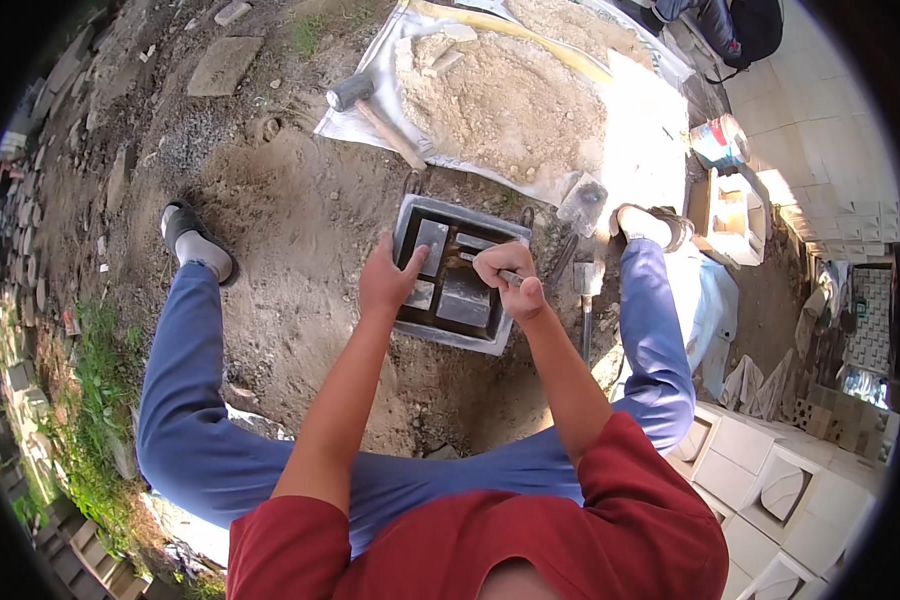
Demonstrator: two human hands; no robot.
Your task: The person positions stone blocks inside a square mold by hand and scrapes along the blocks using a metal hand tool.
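- The grey frame lies on the dirt ground between the person's feet; its dark blocks stand apart, with channels between.
- Right hand: fingers curled around a slim brush-like tool, its tip over the channel near the frame's centre.
- Left hand: at the frame's left edge, thumb reaching over the far-left block; I cannot tell whether that grip clasps the rim.
- Step in hand, I judge: brushing the channels and block sides.
- The next move probably calls for light strokes into the corners, the left hand steadying the frame.
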